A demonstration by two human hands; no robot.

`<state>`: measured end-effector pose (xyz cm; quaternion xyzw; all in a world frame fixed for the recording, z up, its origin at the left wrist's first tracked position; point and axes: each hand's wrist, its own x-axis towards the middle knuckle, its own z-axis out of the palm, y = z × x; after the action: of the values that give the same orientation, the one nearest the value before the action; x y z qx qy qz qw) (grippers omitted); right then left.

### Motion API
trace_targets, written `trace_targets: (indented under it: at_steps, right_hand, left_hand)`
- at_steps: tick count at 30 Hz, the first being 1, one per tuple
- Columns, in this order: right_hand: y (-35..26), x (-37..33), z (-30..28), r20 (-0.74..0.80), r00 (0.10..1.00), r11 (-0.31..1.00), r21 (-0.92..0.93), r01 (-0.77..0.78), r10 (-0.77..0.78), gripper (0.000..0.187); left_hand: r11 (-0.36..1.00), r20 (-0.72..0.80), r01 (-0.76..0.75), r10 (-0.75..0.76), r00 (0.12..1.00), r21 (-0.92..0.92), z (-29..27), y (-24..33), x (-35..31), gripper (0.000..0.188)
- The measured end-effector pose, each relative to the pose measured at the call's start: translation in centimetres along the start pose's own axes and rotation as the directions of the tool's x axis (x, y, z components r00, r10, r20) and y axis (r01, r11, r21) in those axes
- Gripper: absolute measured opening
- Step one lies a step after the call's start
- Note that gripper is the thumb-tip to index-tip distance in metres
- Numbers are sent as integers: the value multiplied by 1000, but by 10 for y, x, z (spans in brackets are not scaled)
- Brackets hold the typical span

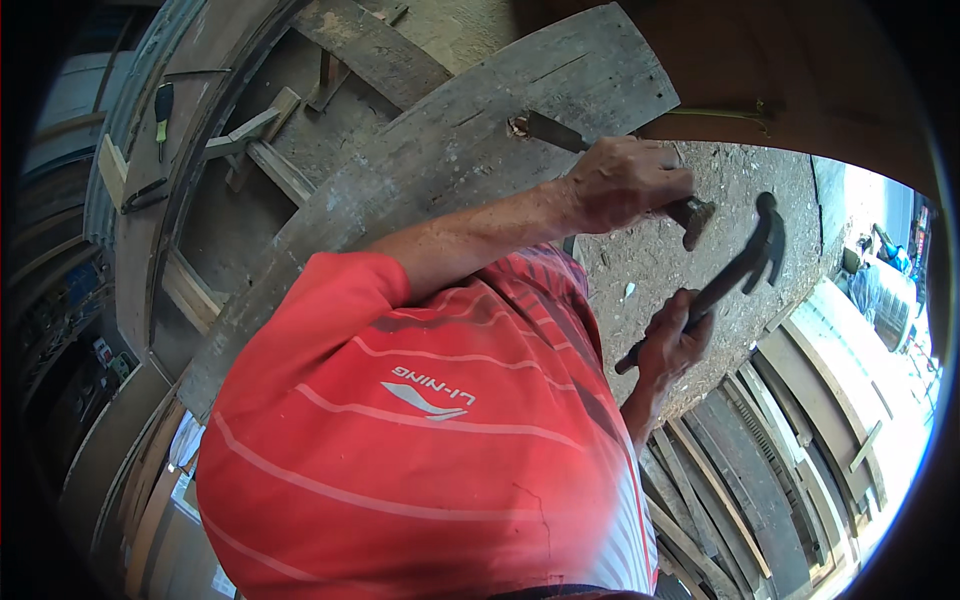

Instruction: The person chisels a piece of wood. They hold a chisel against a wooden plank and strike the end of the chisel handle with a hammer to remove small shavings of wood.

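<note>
A chisel [555, 132] is gripped in my left hand [625, 182], its wide flat blade reaching left. The blade's tip lies at a small splintered notch [518, 125] in a worn grey plank [470, 150]; I cannot tell how deep it goes. The handle's butt sticks out on the right side of my fist. Lower and to the right, my right hand [675, 345] is closed round the handle of a claw hammer [740, 268]. The hammer's head is up and to the right, apart from the chisel.
A screwdriver [163, 120] with a green and black handle lies on a curved board at the left, near a dark hand tool [146, 195]. Wooden offcuts [260, 135] lie beyond the plank. Several long boards [740, 480] are stacked at the lower right. Chips litter the ground [640, 265].
</note>
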<state>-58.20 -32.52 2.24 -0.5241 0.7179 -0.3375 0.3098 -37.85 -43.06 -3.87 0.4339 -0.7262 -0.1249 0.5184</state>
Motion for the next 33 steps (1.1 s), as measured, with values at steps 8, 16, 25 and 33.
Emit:
trace_targets:
  at_steps: [8,16,25,33]
  right_hand:
    - [19,0,18,117,964,943,-212,258,-237,17]
    - [-2,0,13,-72,987,900,405,163,-147,13]
    - [11,3,18,115,992,993,101,-68,56,25]
    - [16,10,21,202,964,938,265,-222,171,31]
  left_hand:
    - [1000,-2,10,-10,1000,8,6,-2,1,35]
    - [1000,-2,24,-24,1000,14,6,-4,0,35]
    - [998,119,55,-57,991,16,11,-5,5,29]
    - [987,708,98,-159,688,127,26,-34,-25,22]
